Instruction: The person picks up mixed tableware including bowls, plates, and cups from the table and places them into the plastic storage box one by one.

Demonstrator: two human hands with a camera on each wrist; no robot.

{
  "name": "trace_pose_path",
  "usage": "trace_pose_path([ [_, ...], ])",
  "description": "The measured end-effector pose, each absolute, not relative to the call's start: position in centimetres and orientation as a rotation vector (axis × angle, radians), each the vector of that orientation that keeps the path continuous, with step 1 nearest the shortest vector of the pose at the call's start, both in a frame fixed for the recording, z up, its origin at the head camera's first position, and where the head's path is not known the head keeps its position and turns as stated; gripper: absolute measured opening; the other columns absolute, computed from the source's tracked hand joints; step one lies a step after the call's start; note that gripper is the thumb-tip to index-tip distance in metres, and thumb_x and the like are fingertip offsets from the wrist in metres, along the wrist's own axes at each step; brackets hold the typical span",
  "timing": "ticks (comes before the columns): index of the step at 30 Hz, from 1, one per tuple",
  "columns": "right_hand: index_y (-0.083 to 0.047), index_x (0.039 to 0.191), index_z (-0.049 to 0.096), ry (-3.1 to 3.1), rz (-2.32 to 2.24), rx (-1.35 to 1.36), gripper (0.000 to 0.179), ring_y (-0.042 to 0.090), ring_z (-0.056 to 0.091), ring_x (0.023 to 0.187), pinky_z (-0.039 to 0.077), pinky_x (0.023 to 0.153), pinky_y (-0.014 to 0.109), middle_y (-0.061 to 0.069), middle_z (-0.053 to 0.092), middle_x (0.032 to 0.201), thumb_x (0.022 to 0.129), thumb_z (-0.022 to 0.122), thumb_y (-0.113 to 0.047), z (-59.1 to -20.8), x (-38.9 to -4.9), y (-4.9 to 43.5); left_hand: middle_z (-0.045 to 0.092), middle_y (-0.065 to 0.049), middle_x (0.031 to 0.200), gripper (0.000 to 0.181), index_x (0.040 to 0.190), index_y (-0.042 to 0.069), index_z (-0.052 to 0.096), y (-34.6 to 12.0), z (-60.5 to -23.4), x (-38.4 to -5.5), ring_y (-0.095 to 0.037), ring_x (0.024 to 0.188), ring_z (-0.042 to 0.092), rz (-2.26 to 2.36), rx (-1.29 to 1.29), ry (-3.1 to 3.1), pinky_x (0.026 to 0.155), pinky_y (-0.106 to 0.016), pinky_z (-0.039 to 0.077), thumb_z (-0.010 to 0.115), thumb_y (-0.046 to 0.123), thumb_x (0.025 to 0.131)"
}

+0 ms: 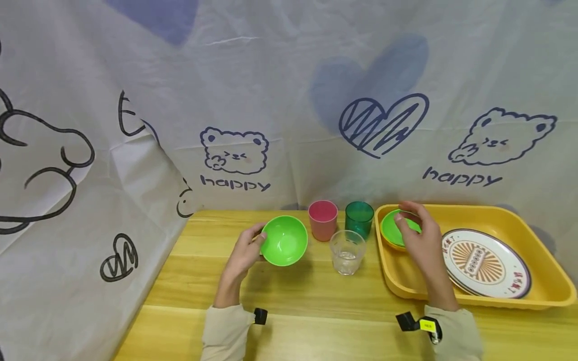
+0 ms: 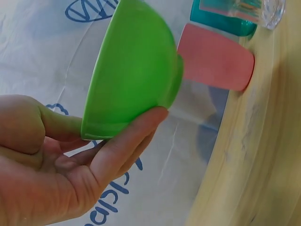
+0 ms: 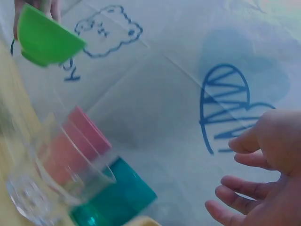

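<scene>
My left hand (image 1: 242, 254) holds a bright green bowl (image 1: 284, 240) by its near-left edge, above the wooden table. In the left wrist view, the thumb lies at the rim of the bowl (image 2: 134, 70) and the fingers (image 2: 124, 143) support its outside. My right hand (image 1: 424, 243) is over the left end of a yellow tray (image 1: 465, 213), its fingers spread and loosely bent. Beneath it, another green bowl (image 1: 392, 229) sits on a yellow one, partly hidden by the hand. Nothing is between the right fingers (image 3: 235, 183) in the right wrist view.
Between the hands stand a pink cup (image 1: 323, 225), a dark green cup (image 1: 358, 220) and a clear cup (image 1: 346, 255). A white plate (image 1: 480, 263) with an orange ray pattern lies in the tray. A printed cloth (image 1: 289, 100) hangs behind the table (image 1: 316, 311).
</scene>
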State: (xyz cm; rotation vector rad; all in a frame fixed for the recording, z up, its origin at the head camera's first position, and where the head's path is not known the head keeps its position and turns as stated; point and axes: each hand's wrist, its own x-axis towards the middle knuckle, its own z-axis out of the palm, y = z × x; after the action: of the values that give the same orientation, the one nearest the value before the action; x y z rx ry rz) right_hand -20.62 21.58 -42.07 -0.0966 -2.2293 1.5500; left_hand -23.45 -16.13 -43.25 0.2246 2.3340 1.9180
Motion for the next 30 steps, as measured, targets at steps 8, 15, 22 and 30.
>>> trace_pose_path([
  [8,-0.005,0.148,0.049,-2.215,1.686,0.086,0.048,0.032,0.055,0.129,0.047,0.089,0.007,0.017,0.056,0.142,0.104,0.062,-0.02,-42.1,-20.6,18.4,0.048,-0.027,0.144,0.041,0.148,-0.003,0.048,-15.2,-43.0,-23.5,-0.038,0.106,0.064,2.05,0.207,2.291,0.073,-0.042,0.064,0.037,0.002,0.109],
  [15,-0.008,0.15,0.046,-2.252,1.697,0.192,0.052,0.032,0.055,0.129,0.048,0.092,0.011,0.017,0.055,0.142,0.104,0.063,-0.024,-42.7,-20.6,16.9,0.049,-0.024,0.142,0.041,0.147,-0.003,0.049,-13.9,-43.0,-23.4,-0.03,0.101,0.066,2.104,0.223,2.266,0.073,-0.043,0.064,0.039,0.0,0.108],
  [22,-0.009,0.149,0.048,-2.214,1.799,0.305,0.05,0.033,0.056,0.126,0.052,0.09,0.015,0.018,0.055,0.141,0.103,0.064,-0.019,-43.0,-20.5,15.4,0.05,-0.025,0.141,0.04,0.147,-0.005,0.049,-13.0,-42.9,-23.2,-0.029,0.101,0.067,2.12,0.253,2.23,0.074,-0.042,0.064,0.041,0.0,0.108],
  [30,-0.012,0.152,0.048,-2.248,1.839,0.446,0.052,0.034,0.06,0.122,0.054,0.095,0.024,0.02,0.055,0.14,0.103,0.064,-0.015,-43.4,-20.2,13.1,0.052,-0.025,0.139,0.04,0.146,-0.005,0.051,-11.9,-42.8,-22.9,-0.026,0.098,0.068,2.124,0.293,2.184,0.072,-0.039,0.064,0.043,0.001,0.108],
])
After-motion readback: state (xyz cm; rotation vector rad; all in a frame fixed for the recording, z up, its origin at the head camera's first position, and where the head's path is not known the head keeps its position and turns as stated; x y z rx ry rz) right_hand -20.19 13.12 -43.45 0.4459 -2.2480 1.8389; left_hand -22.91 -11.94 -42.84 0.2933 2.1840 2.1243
